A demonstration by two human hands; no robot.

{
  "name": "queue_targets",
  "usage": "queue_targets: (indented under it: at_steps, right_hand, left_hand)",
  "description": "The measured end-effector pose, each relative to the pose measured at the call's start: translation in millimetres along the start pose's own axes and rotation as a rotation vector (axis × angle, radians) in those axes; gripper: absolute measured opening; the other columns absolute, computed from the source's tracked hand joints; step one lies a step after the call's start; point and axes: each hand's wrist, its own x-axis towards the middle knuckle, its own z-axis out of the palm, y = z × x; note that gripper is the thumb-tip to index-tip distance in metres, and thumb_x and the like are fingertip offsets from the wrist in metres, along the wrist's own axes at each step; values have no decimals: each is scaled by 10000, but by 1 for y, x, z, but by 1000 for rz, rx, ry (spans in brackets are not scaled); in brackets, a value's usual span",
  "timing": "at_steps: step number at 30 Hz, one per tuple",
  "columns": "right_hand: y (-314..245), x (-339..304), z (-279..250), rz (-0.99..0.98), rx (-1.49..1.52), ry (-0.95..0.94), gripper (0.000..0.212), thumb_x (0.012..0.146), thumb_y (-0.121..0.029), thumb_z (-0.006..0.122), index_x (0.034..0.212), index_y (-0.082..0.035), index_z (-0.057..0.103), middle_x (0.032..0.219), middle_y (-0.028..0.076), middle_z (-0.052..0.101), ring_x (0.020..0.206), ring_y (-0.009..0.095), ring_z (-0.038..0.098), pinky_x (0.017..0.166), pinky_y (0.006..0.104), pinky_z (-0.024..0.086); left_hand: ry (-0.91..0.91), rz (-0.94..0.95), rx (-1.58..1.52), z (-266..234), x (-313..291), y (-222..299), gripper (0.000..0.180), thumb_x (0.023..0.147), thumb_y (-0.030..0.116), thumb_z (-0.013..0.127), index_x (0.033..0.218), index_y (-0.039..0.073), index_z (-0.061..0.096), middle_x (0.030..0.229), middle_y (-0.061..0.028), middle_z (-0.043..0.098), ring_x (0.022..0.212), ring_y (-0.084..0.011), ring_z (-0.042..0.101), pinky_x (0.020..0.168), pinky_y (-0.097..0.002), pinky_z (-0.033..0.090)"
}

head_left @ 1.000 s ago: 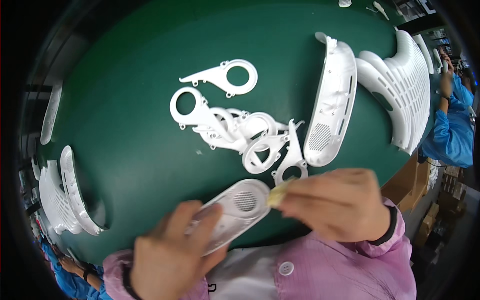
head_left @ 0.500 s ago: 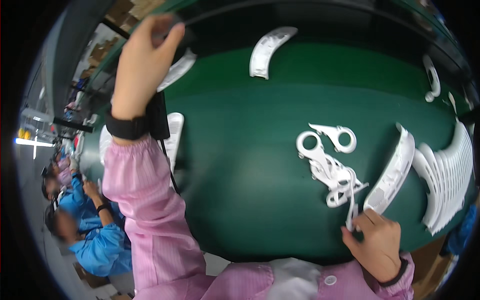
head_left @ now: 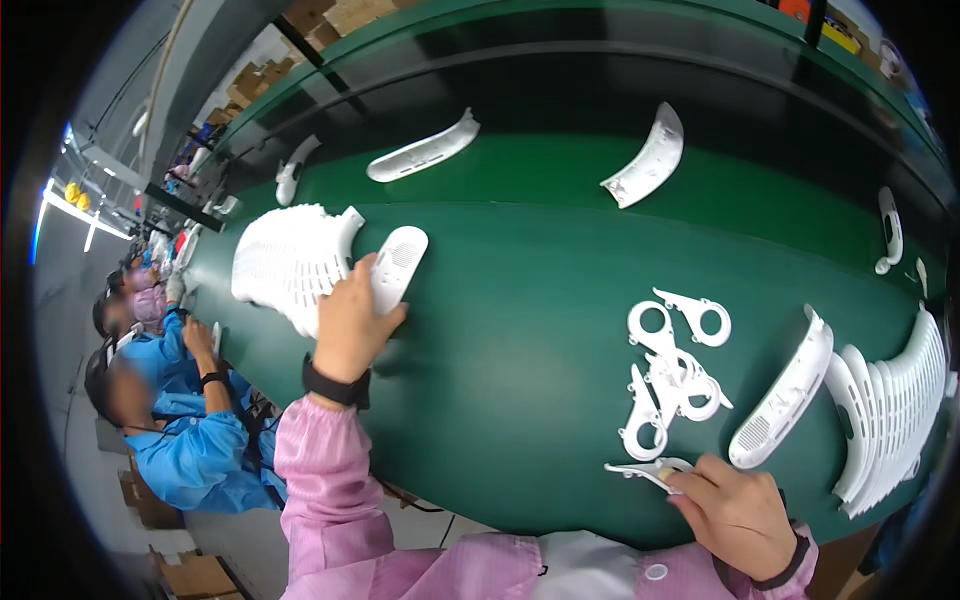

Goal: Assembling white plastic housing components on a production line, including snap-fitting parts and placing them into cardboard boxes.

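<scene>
At the left, my left hand [head_left: 352, 318] has its fingers and thumb closed about the lower end of a white curved plastic cover [head_left: 398, 265], which has a patch of small holes. Directly beside it lies a stack of similar slotted covers [head_left: 290, 262]. Near the front edge of the table, my right hand [head_left: 735, 512] pinches a white plastic ring part with a pointed arm [head_left: 645, 470]. Beyond that hand is a loose pile of the same ring parts [head_left: 672, 372]; its fingers hide some of the held ring. A single cover [head_left: 785, 390] lies to the right of the pile.
More stacked covers [head_left: 890, 415] stand at the right edge of the green table [head_left: 500, 400]. Along the back lie separate covers [head_left: 648, 158] [head_left: 425, 150] and smaller white pieces [head_left: 890, 230]. Co-workers in blue [head_left: 200, 455] sit at the left.
My left hand has come down from its raised position onto the cover. My right hand now holds a ring part nearer the table edge. The view has shifted, showing more of the left.
</scene>
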Motion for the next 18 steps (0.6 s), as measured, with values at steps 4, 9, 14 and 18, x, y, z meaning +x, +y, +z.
queue_targets:
  at_steps: [4, 9, 14, 18]
  right_hand:
    - [3, -11, -2, 13, 154, -30, 151, 788, -173, 798, 919, -122, 743, 798, 25, 600, 615, 228, 625, 544, 347, 489]
    - [13, -28, -8, 114, 219, 8, 241, 722, -193, 842, 921, -102, 742, 867, 35, 659, 680, 233, 650, 591, 339, 509]
    - [12, -22, 8, 77, 21, -57, 263, 708, -189, 816, 926, -90, 707, 874, 8, 617, 769, 200, 617, 593, 337, 517]
    - [21, -33, 11, -10, -58, -14, 222, 723, -151, 806, 914, -99, 705, 870, 4, 624, 757, 183, 607, 569, 317, 511]
  left_hand:
    - [-4, 48, -347, -39, -36, 49, 681, 773, 197, 797, 1355, -4, 505, 1124, -217, 678, 1000, -393, 661, 827, -465, 525]
    - [-519, 492, -527, -68, -70, 116, 757, 773, 252, 812, 1431, 55, 493, 1086, -152, 665, 916, -320, 663, 786, -389, 559]
    - [-552, 717, -520, -43, -87, 142, 762, 787, 278, 794, 1450, 76, 477, 1023, -87, 651, 857, -254, 641, 740, -361, 554]
    - [-586, 745, -574, -35, -80, 153, 748, 807, 314, 787, 1444, 81, 469, 1019, -86, 649, 862, -260, 647, 760, -363, 552]
